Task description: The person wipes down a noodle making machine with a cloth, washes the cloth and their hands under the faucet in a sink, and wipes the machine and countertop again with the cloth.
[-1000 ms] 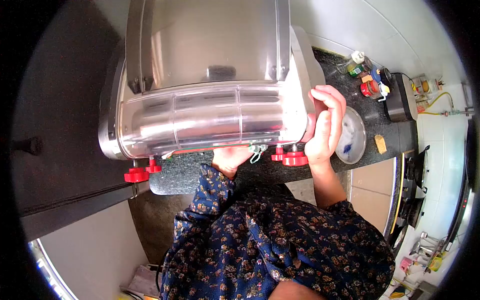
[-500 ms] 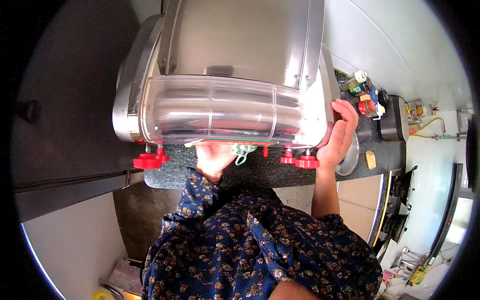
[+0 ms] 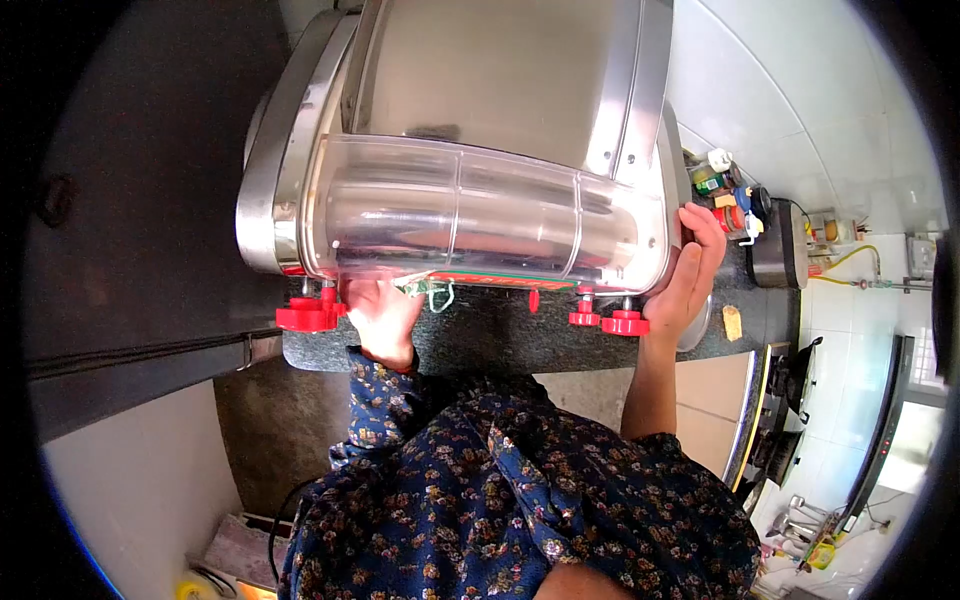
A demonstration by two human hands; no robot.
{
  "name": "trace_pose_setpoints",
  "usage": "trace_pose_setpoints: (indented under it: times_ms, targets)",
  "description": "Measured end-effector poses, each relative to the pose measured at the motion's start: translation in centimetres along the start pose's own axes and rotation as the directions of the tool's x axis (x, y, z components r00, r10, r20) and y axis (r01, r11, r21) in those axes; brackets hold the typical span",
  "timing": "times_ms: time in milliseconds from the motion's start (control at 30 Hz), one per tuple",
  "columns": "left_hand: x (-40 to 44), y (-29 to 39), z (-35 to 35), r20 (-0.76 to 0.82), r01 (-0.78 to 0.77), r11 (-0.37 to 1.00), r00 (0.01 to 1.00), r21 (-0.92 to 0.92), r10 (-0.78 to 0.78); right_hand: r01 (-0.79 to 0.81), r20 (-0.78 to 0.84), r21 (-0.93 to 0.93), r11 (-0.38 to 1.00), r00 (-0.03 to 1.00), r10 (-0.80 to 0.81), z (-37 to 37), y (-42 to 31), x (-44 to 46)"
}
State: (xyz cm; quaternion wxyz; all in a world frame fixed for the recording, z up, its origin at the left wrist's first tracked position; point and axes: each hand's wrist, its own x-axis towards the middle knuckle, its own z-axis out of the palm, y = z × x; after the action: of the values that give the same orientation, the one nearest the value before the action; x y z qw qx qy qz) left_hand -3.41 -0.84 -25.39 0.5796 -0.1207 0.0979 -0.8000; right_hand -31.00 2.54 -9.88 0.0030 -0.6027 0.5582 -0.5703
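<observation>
A steel dough-rolling machine (image 3: 520, 80) with a clear curved cover (image 3: 400, 205) over its rollers stands in front of me. Red knobs (image 3: 308, 315) stick out along its near edge on both sides. My left hand (image 3: 383, 320) is at the machine's lower left edge, beside the knobs, with a green-and-white cloth (image 3: 425, 288) in it. The machine hides that hand's fingertips. On the opposite side, my right hand (image 3: 688, 275) grips the machine's right edge, its fingers curved up along the side panel.
The machine sits on a dark speckled countertop (image 3: 480, 330). A round metal lid or plate (image 3: 697, 325) lies partly behind my right hand, with a yellowish piece (image 3: 732, 323) beside it. Jars (image 3: 730, 215) and a dark box (image 3: 777, 240) stand farther right. A dark cabinet (image 3: 140, 200) borders the left.
My left hand and the cloth have moved left along the machine's lower edge, close to the left knobs. My right hand stays on the right side. The view has shifted slightly.
</observation>
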Motion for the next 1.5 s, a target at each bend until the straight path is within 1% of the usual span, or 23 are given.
trace_pose_setpoints:
  times_ms: [100,167,200,300,433,500,533,600,700,800,833,900,967,1000,1033,1100,1167,1233,1300,1333,1433,1467,1500]
  targets:
    - [0.1,0.3,-1.4,0.091,-0.123,0.965,0.99,0.23,0.105,0.025,0.006,-0.036,0.999,1.0,-0.025,0.0,0.4,-0.2]
    - [0.0,-0.2,-1.6,0.013,-0.174,0.968,0.985,0.18,0.174,0.048,0.011,-0.065,0.997,0.999,-0.047,0.0,0.5,-0.1]
    - [0.4,-0.2,-1.6,0.024,-0.173,0.975,0.985,0.138,0.172,0.059,0.018,-0.088,0.994,0.998,-0.058,0.0,0.4,0.0]
    - [0.9,-0.1,-1.5,-0.111,-0.179,0.971,0.974,0.158,0.197,0.074,0.02,-0.079,0.994,0.997,-0.073,0.1,0.3,0.2]
    - [0.9,-0.2,-1.0,-0.112,-0.222,0.888,0.951,0.403,0.289,0.088,0.026,-0.037,0.995,0.996,-0.087,0.4,0.3,0.4]
    - [0.8,-0.3,-0.7,-0.108,-0.212,0.901,0.957,0.378,0.27,0.069,0.022,-0.001,0.998,0.997,-0.069,0.8,-0.2,0.4]
    - [0.8,-0.7,0.3,-0.097,-0.197,0.93,0.967,0.31,0.237,0.117,0.064,-0.112,0.987,0.992,-0.11,0.5,0.0,0.4]
    - [0.6,0.3,-0.9,0.042,-0.106,0.994,0.993,-0.009,0.107,0.089,0.042,-0.049,0.995,0.995,-0.087,0.5,-0.3,0.3]
    - [0.4,1.0,-1.0,-0.065,-0.168,0.986,0.983,0.024,0.169,0.089,0.036,-0.044,0.995,0.996,-0.087,0.4,0.0,0.3]
    - [0.1,0.6,-0.2,-0.097,-0.149,0.978,0.982,0.144,0.164,0.055,0.01,0.033,0.998,0.998,-0.055,0.8,0.0,0.2]
    - [0.1,0.4,0.0,-0.109,-0.143,0.973,0.98,0.183,0.164,0.06,0.014,0.017,0.998,0.998,-0.06,0.7,0.0,0.3]
    - [0.3,0.2,0.0,-0.068,-0.161,0.967,0.982,0.198,0.177,0.069,0.031,-0.017,0.997,0.997,-0.069,0.5,-0.1,0.6]
    - [0.4,0.0,0.3,-0.038,-0.15,0.976,0.987,0.157,0.157,0.007,0.037,0.011,1.0,0.999,-0.007,0.5,-0.7,0.6]
    - [0.6,-0.7,1.1,-0.075,-0.101,0.962,0.989,0.254,0.124,-0.014,0.039,0.026,1.0,0.999,0.013,0.6,-1.0,0.6]
    - [0.7,-1.6,0.9,-0.031,-0.047,0.982,0.998,0.182,0.054,-0.035,0.041,0.04,0.999,0.999,0.033,0.6,-1.3,0.5]
    - [0.7,-4.2,1.5,-0.028,-0.002,0.977,1.0,0.212,0.008,-0.026,0.041,0.061,0.998,0.999,0.024,0.9,-1.7,0.5]
    - [0.5,-4.4,0.8,-0.147,0.019,0.993,0.989,0.117,-0.002,0.026,0.042,0.048,0.999,0.999,-0.028,1.2,-1.5,0.4]
    - [0.3,-4.0,-0.1,-0.099,0.106,0.993,0.99,0.047,-0.101,0.045,0.038,0.051,0.998,0.998,-0.047,1.2,-1.5,0.2]
    - [0.2,-4.3,-0.5,-0.134,0.161,0.984,0.98,0.072,-0.151,0.025,0.031,0.096,0.995,0.999,-0.028,1.4,-1.4,0.3]
    - [0.3,-4.3,-0.1,-0.149,0.188,0.978,0.974,0.089,-0.173,0.056,0.052,0.068,0.996,0.997,-0.059,1.2,-1.3,0.4]
    - [0.5,-5.7,0.8,-0.204,0.206,0.964,0.964,0.168,-0.171,0.002,0.079,0.135,0.991,0.997,-0.013,1.5,-1.4,0.1]
    - [0.7,-6.3,1.1,-0.17,0.238,0.969,0.96,0.072,-0.224,0.008,0.082,0.135,0.991,0.996,-0.019,1.5,-1.4,0.1]
    - [0.1,-6.3,1.1,-0.167,0.248,0.966,0.958,0.069,-0.234,0.02,0.086,0.138,0.99,0.996,-0.032,1.6,-1.9,-0.3]
